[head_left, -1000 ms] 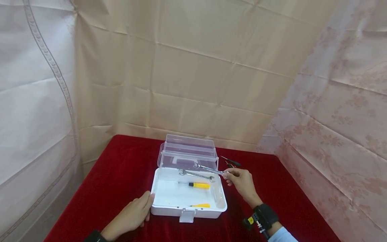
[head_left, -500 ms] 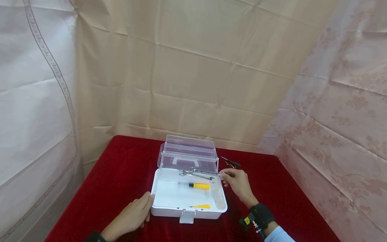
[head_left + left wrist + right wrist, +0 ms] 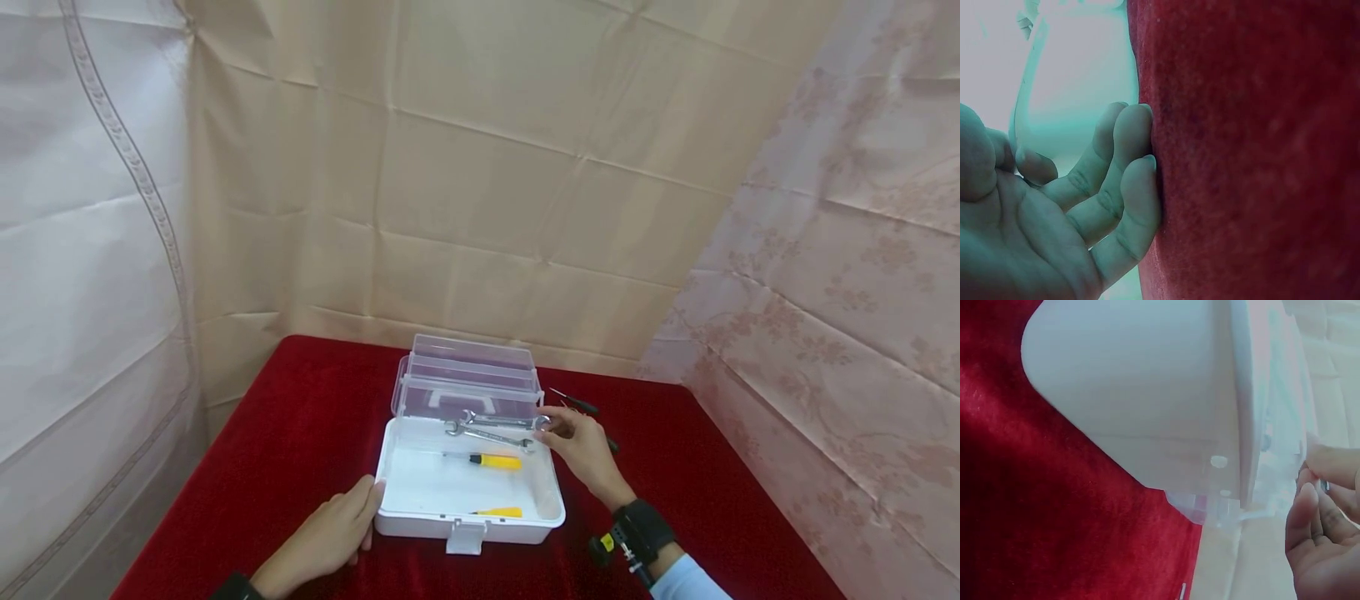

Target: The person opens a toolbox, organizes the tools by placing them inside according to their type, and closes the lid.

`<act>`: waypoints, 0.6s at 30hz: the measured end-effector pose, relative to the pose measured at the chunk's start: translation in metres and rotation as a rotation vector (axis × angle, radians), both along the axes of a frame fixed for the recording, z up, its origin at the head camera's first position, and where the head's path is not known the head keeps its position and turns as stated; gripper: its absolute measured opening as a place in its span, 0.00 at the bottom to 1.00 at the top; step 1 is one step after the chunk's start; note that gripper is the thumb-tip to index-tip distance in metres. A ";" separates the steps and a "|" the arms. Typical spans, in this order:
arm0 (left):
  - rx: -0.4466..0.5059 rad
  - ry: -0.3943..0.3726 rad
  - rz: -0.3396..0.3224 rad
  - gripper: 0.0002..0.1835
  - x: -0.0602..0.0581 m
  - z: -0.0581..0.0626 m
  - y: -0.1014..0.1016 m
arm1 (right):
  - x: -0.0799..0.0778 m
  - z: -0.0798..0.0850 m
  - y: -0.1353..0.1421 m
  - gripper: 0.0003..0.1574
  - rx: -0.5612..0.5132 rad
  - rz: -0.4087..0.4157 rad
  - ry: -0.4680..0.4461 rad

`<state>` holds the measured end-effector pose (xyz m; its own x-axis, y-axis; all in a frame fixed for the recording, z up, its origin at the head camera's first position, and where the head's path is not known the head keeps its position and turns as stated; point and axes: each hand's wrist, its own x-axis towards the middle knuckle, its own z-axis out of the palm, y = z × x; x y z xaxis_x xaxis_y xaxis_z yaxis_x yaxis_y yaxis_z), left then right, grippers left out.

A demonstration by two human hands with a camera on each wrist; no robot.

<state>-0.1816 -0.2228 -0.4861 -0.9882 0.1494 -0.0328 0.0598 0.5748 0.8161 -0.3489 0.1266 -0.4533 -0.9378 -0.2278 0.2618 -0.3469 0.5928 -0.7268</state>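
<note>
Inside the white toolbox (image 3: pixel 427 487), a silver wrench (image 3: pixel 487 437) lies near the back wall, with a yellow-and-black screwdriver (image 3: pixel 498 461) in front of it. A yellow-handled tool (image 3: pixel 501 512) lies against the front wall, partly hidden. My right hand (image 3: pixel 588 450) pinches one end of a second silver wrench (image 3: pixel 498 421) between thumb and fingers. That wrench stretches leftward along the back of the box, overlapping the other in the head view. My left hand (image 3: pixel 341 525) touches the box's left side, its lower fingers (image 3: pixel 1138 194) against the red cloth.
The clear lid (image 3: pixel 472 362) is raised at the back, and a latch (image 3: pixel 466 537) hangs at the front. On the red-covered table (image 3: pixel 300 417), right of the lid, lies a dark-handled screwdriver (image 3: pixel 581 404), with another dark handle (image 3: pixel 612 445) partly behind my right hand. Cloth curtains surround the table.
My right hand has moved slightly left, bringing the wrench over the back of the box and down close to the other wrench. The left hand has stayed in place.
</note>
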 end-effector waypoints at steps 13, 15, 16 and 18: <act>0.009 -0.032 -0.002 0.18 -0.003 0.002 0.000 | -0.003 0.007 -0.015 0.20 0.274 0.095 0.108; 0.011 -0.042 0.000 0.17 -0.003 0.001 0.000 | -0.004 0.008 -0.017 0.17 0.320 0.127 0.132; 0.011 -0.047 0.003 0.17 -0.003 0.001 0.000 | -0.004 0.009 -0.017 0.15 0.342 0.142 0.146; 0.007 -0.052 0.006 0.17 -0.003 0.001 0.000 | -0.004 0.011 -0.018 0.14 0.372 0.160 0.159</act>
<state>-0.1843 -0.2232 -0.4852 -0.9861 0.1440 -0.0828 0.0142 0.5696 0.8218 -0.3530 0.1081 -0.4428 -0.8380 -0.4727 0.2725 -0.5455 0.7341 -0.4043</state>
